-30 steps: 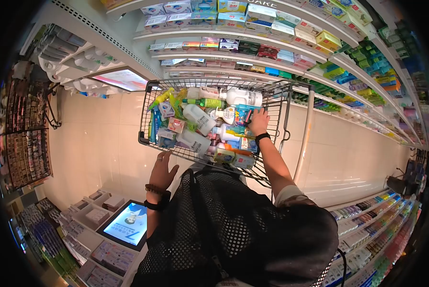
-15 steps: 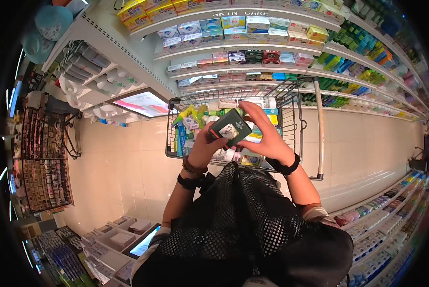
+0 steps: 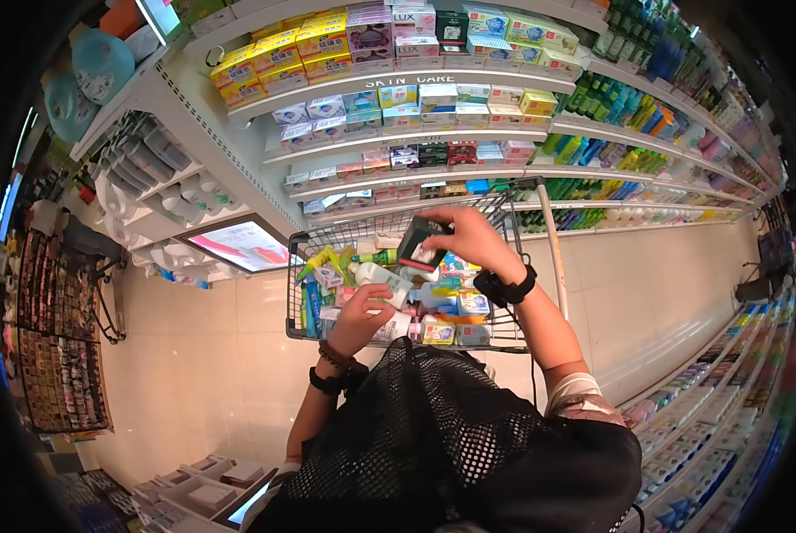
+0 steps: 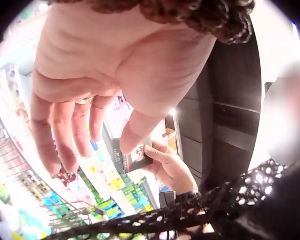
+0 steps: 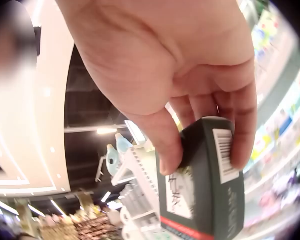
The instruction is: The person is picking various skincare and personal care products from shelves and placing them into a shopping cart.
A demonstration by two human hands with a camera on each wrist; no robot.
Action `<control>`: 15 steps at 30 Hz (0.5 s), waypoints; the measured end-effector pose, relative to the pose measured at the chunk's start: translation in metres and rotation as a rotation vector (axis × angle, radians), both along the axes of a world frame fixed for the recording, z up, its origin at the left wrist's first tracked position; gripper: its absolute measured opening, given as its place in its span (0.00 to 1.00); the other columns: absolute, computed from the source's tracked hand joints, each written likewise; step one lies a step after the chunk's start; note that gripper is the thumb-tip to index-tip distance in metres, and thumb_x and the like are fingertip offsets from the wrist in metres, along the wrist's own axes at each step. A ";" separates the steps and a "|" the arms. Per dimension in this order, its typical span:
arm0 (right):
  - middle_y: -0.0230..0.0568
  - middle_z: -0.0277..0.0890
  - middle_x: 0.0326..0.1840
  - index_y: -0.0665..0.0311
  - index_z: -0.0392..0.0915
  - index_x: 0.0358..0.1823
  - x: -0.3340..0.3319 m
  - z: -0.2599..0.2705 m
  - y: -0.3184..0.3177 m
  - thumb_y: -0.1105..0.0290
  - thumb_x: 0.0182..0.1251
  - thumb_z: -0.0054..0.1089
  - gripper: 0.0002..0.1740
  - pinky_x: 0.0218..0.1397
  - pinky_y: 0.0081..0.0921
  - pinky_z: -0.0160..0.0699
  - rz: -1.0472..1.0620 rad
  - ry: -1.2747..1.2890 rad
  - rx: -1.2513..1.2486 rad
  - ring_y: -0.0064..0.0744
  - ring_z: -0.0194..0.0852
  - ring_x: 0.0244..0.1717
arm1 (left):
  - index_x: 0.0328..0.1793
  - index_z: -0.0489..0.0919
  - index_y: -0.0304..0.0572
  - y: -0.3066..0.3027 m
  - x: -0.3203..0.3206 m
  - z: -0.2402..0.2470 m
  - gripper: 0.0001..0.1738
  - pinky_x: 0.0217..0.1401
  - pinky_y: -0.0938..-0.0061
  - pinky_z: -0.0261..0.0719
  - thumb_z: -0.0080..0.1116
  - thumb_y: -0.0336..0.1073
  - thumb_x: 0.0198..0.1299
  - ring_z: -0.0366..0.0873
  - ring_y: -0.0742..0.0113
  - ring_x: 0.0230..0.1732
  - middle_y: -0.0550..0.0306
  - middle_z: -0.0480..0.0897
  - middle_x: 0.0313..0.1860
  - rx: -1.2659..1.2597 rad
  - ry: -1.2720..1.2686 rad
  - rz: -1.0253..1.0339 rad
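Pinched between the thumb and fingers of my right hand (image 3: 476, 242) is a dark green box (image 3: 421, 245) with a red stripe, held over the cart. The right wrist view shows the box (image 5: 202, 182) close up, with a barcode on one side and a pale picture on another. My left hand (image 3: 360, 322) is over the near side of the cart, its fingers relaxed and apart from the box; in the left wrist view the palm (image 4: 120, 65) holds nothing. Beneath both hands the wire cart (image 3: 298, 289) contains bottles, boxes and a white bottle (image 3: 382, 282).
Shelves of boxed soaps (image 3: 398, 115) stand beyond the cart, with bottles on shelves to the right. A lit screen (image 3: 242, 246) is mounted at the shelf end. Another display (image 3: 204, 493) is at the lower left, and tiled floor (image 3: 202, 355) shows on both sides.
The right hand came out of the cart, and both hands held the dark green box half a second ago. The left hand has since let go and moved down; the right keeps the box.
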State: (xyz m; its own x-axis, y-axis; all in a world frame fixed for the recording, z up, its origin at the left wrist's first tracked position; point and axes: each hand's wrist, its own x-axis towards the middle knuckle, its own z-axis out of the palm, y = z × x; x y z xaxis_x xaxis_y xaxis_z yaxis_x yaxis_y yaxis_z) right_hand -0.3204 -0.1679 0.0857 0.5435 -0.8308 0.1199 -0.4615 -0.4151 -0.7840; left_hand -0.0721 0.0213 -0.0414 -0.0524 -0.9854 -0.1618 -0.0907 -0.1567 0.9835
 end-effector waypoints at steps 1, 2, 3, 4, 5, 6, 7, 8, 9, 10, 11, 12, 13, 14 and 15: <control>0.52 0.85 0.51 0.66 0.81 0.58 -0.003 0.013 -0.018 0.73 0.56 0.75 0.26 0.56 0.38 0.81 -0.071 0.077 -0.311 0.52 0.84 0.53 | 0.69 0.73 0.37 0.009 0.010 -0.010 0.25 0.51 0.75 0.85 0.65 0.28 0.67 0.86 0.68 0.51 0.53 0.84 0.55 0.023 0.085 0.050; 0.52 0.85 0.51 0.66 0.80 0.59 -0.008 0.012 -0.049 0.73 0.58 0.74 0.25 0.57 0.41 0.80 -0.148 0.024 -0.510 0.55 0.82 0.55 | 0.69 0.73 0.37 0.018 0.019 -0.014 0.25 0.49 0.75 0.86 0.64 0.28 0.67 0.86 0.67 0.50 0.53 0.84 0.55 0.042 0.112 0.096; 0.51 0.84 0.52 0.65 0.79 0.60 -0.010 0.032 -0.071 0.75 0.59 0.73 0.26 0.57 0.42 0.80 -0.183 -0.049 -0.620 0.54 0.81 0.55 | 0.69 0.73 0.38 0.028 0.029 -0.019 0.24 0.48 0.74 0.86 0.63 0.29 0.68 0.86 0.67 0.49 0.53 0.84 0.55 0.061 0.139 0.141; 0.51 0.83 0.54 0.64 0.79 0.61 -0.014 0.039 -0.104 0.75 0.60 0.73 0.26 0.58 0.42 0.79 -0.239 -0.079 -0.754 0.55 0.80 0.56 | 0.70 0.73 0.38 0.038 0.040 -0.031 0.24 0.47 0.74 0.87 0.62 0.28 0.69 0.86 0.67 0.48 0.53 0.83 0.56 0.071 0.123 0.184; 0.50 0.81 0.56 0.63 0.77 0.62 -0.016 0.054 -0.130 0.76 0.61 0.71 0.26 0.59 0.42 0.78 -0.239 -0.095 -0.862 0.55 0.79 0.57 | 0.70 0.73 0.39 0.048 0.049 -0.044 0.24 0.46 0.73 0.87 0.61 0.28 0.70 0.87 0.66 0.47 0.52 0.83 0.56 0.081 0.105 0.229; 0.50 0.81 0.56 0.63 0.77 0.62 -0.018 0.066 -0.157 0.77 0.62 0.70 0.25 0.60 0.43 0.78 -0.261 -0.040 -0.947 0.55 0.77 0.59 | 0.70 0.73 0.38 0.058 0.055 -0.049 0.23 0.44 0.72 0.88 0.60 0.29 0.70 0.86 0.65 0.48 0.51 0.83 0.56 0.138 0.066 0.302; 0.49 0.80 0.57 0.62 0.76 0.61 -0.017 0.078 -0.180 0.77 0.62 0.69 0.25 0.61 0.44 0.77 -0.257 -0.023 -0.992 0.55 0.76 0.60 | 0.70 0.73 0.38 0.068 0.059 -0.055 0.23 0.44 0.72 0.88 0.60 0.29 0.70 0.86 0.65 0.48 0.51 0.83 0.56 0.130 0.064 0.304; 0.48 0.80 0.57 0.62 0.76 0.61 -0.017 0.087 -0.203 0.77 0.62 0.69 0.24 0.61 0.45 0.77 -0.250 0.012 -1.050 0.55 0.75 0.61 | 0.70 0.73 0.38 0.078 0.063 -0.060 0.23 0.44 0.71 0.88 0.60 0.30 0.71 0.87 0.64 0.48 0.51 0.83 0.56 0.162 0.027 0.353; 0.48 0.80 0.58 0.61 0.76 0.61 -0.015 0.094 -0.223 0.77 0.62 0.68 0.24 0.61 0.45 0.78 -0.243 0.046 -1.107 0.54 0.75 0.62 | 0.70 0.73 0.38 0.085 0.066 -0.063 0.22 0.44 0.70 0.88 0.60 0.32 0.71 0.87 0.63 0.48 0.50 0.83 0.56 0.194 -0.010 0.403; 0.48 0.80 0.58 0.61 0.76 0.61 -0.011 0.099 -0.238 0.77 0.62 0.68 0.24 0.61 0.45 0.78 -0.242 0.041 -1.111 0.54 0.75 0.62 | 0.70 0.73 0.38 0.091 0.066 -0.066 0.22 0.44 0.70 0.88 0.60 0.32 0.71 0.87 0.63 0.48 0.50 0.83 0.56 0.189 -0.012 0.406; 0.47 0.79 0.59 0.61 0.76 0.62 -0.009 0.103 -0.250 0.77 0.63 0.67 0.25 0.61 0.44 0.78 -0.252 0.090 -1.107 0.54 0.74 0.63 | 0.70 0.72 0.38 0.097 0.066 -0.070 0.22 0.44 0.70 0.88 0.59 0.33 0.72 0.87 0.62 0.49 0.50 0.83 0.56 0.231 -0.013 0.426; 0.46 0.79 0.60 0.61 0.75 0.62 -0.007 0.105 -0.262 0.77 0.63 0.67 0.25 0.62 0.44 0.78 -0.259 0.139 -1.102 0.53 0.74 0.63 | 0.70 0.72 0.37 0.100 0.064 -0.072 0.23 0.43 0.69 0.88 0.59 0.34 0.72 0.87 0.62 0.49 0.50 0.83 0.56 0.272 -0.012 0.446; 0.46 0.79 0.60 0.61 0.75 0.62 -0.005 0.106 -0.274 0.77 0.63 0.67 0.25 0.62 0.44 0.78 -0.255 0.138 -1.104 0.53 0.74 0.63 | 0.70 0.72 0.37 0.101 0.061 -0.072 0.23 0.43 0.69 0.88 0.59 0.34 0.72 0.87 0.62 0.49 0.50 0.83 0.56 0.271 -0.010 0.451; 0.47 0.79 0.60 0.61 0.75 0.63 -0.003 0.106 -0.285 0.76 0.63 0.66 0.25 0.62 0.45 0.78 -0.247 0.204 -1.048 0.54 0.74 0.63 | 0.71 0.71 0.37 0.102 0.057 -0.071 0.23 0.43 0.69 0.88 0.59 0.33 0.72 0.87 0.61 0.50 0.50 0.83 0.57 0.283 0.031 0.455; 0.47 0.78 0.60 0.61 0.75 0.64 -0.001 0.106 -0.293 0.76 0.64 0.65 0.25 0.63 0.45 0.78 -0.240 0.269 -0.991 0.54 0.74 0.64 | 0.71 0.70 0.37 0.103 0.054 -0.072 0.23 0.44 0.68 0.88 0.58 0.33 0.73 0.87 0.61 0.50 0.49 0.83 0.57 0.294 0.071 0.459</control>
